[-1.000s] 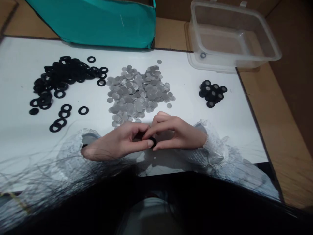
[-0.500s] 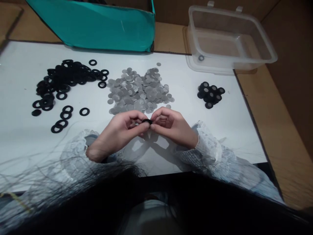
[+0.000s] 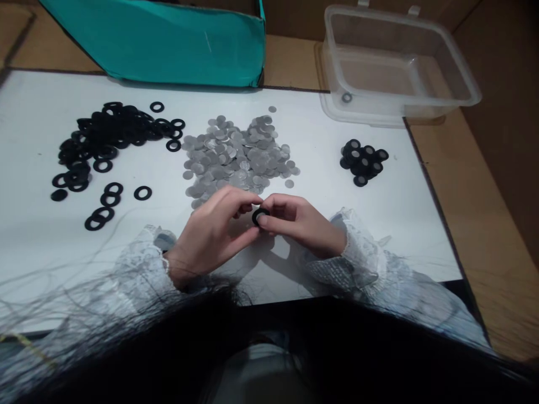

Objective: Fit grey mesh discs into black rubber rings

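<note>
Between the thumb and fingers of my right hand (image 3: pixel 290 219) is a black ring (image 3: pixel 255 219), tilted so that its face shows. The right thumb covers part of it, and I cannot tell whether a disc fills its pale centre. My left hand (image 3: pixel 219 224) is beside it with thumb and index finger apart, the thumb tip close to the ring's lower edge. Just beyond both hands lies a heap of thin silvery discs (image 3: pixel 236 157). A pile of black rings (image 3: pixel 122 126) spreads at the left. On the right, several black rings with grey centres (image 3: pixel 362 161) sit clustered.
A teal box (image 3: pixel 168 45) stands along the back edge of the white board (image 3: pixel 303 146). At the back right is a clear plastic container (image 3: pixel 442 101), with a small ring (image 3: pixel 346 97) visible at its front left corner. Several loose rings (image 3: pixel 110 199) lie left of my hands.
The black ring has turned to show more of its face. My left thumb and index finger have spread apart, while the right hand keeps hold of the ring.
</note>
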`<state>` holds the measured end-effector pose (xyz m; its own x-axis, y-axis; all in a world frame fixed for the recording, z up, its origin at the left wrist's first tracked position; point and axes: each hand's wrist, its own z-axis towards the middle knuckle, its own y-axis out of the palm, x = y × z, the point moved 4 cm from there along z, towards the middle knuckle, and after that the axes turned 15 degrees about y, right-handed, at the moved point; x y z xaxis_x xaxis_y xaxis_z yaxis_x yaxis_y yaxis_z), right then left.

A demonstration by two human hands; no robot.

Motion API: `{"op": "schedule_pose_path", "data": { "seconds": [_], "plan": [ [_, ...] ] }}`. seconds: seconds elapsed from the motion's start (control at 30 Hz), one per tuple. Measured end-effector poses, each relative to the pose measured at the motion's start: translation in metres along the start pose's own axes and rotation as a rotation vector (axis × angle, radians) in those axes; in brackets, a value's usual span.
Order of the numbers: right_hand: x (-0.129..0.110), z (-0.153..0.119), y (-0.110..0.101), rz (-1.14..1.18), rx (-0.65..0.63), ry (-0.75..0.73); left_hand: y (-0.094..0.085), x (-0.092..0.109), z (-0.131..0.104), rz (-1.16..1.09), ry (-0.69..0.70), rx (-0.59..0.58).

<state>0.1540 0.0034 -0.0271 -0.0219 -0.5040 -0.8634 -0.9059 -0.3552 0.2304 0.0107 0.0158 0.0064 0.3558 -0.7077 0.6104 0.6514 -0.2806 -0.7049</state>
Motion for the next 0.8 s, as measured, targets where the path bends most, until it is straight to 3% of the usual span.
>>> {"op": "schedule_pose_path", "data": {
  "seconds": [0.2, 0.5, 0.63, 0.8],
  "plan": [
    [-0.0007, -0.0013, 0.003, -0.001, -0.001, 0.026, 0.0033, 0.0021, -0.0022, 0.087, 0.036, 0.017],
    [-0.003, -0.0012, -0.0029, -0.051, 0.003, 0.066, 0.003, -0.0032, -0.0033, 0.077, 0.206, -0.088],
    [-0.003, -0.0007, -0.0016, -0.037, -0.009, 0.078, 0.0041, -0.0017, -0.0031, 0.114, 0.194, -0.03],
    [-0.0029, -0.0011, -0.0017, -0.079, -0.037, 0.1, 0.0038, 0.0037, -0.0033, 0.192, 0.313, -0.018]
  ]
}}
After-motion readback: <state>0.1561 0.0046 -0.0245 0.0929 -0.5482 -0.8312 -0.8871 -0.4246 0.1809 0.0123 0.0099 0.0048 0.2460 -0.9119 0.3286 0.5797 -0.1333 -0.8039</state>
